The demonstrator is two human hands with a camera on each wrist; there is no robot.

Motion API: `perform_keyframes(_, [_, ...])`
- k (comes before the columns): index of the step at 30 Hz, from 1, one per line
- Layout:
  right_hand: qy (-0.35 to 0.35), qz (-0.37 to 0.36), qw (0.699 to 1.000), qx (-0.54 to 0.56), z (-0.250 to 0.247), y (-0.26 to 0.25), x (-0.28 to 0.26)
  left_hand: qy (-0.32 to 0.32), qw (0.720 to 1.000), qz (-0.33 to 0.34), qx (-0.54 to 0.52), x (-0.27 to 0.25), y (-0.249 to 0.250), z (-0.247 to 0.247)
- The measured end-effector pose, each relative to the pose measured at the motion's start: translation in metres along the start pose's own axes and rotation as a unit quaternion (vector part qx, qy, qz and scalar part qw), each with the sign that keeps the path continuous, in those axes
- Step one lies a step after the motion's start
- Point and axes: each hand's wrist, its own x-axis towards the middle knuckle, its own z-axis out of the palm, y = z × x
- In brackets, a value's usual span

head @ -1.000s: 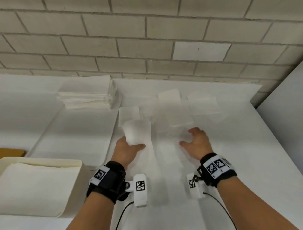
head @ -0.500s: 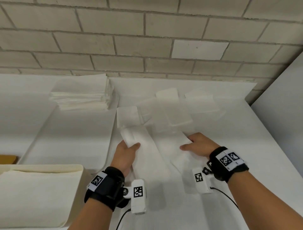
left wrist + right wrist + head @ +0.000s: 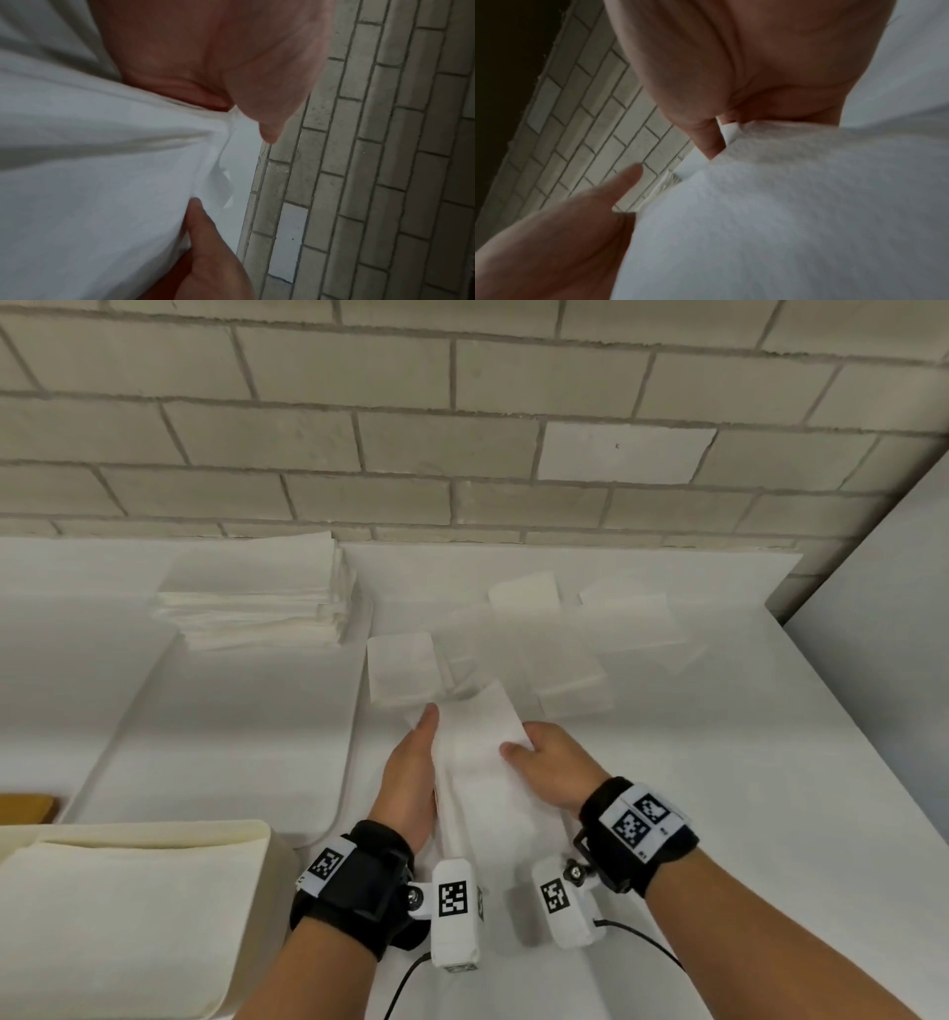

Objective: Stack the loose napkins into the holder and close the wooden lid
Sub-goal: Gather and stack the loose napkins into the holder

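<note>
A long bundle of white napkins (image 3: 477,762) hangs between my two hands over the middle of the white table. My left hand (image 3: 426,737) grips its left edge, thumb along the side. My right hand (image 3: 524,742) grips its right edge, with the thumb on top. In the left wrist view the napkins (image 3: 102,182) are pinched between thumb and fingers (image 3: 257,81). The right wrist view shows the napkins (image 3: 782,203) under my fingers (image 3: 706,101). The cream holder (image 3: 154,829) stands at the lower left with napkins inside. A corner of the wooden lid (image 3: 25,806) shows at the far left.
Several loose napkins (image 3: 400,670) lie scattered behind my hands. A tall napkin stack (image 3: 257,603) sits on a flat white tray (image 3: 205,762) at the back left. The brick wall (image 3: 462,454) bounds the back, and a white panel (image 3: 873,660) stands at the right.
My hands, each with a napkin, have come together. The napkins now form one bundle held by both hands, drawn nearer to me.
</note>
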Motion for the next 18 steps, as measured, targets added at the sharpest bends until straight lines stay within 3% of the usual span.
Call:
perform_keyframes(4, [-0.002,-0.014,1.000,0.000,0.007,-0.001,-0.003,0.018,0.993,0.068,0.099,0.002,-0.007,-0.003])
perform_keyframes(8, [0.058,-0.019,0.993,0.105,0.001,0.001,-0.010,0.024,0.989,0.113,0.088,0.001,-0.004,-0.003])
perform_keyframes(11, [0.010,-0.032,0.984,0.177,0.002,0.002,-0.015,0.011,0.987,0.144,0.069,-0.003,0.002,0.001])
perform_keyframes(14, [0.004,-0.087,0.985,0.150,0.011,0.002,-0.017,-0.002,0.982,0.160,0.101,-0.008,-0.002,0.008])
perform_keyframes(18, [-0.060,-0.060,0.987,0.134,0.002,0.012,-0.019,0.019,0.983,0.176,0.038,-0.012,0.008,0.008])
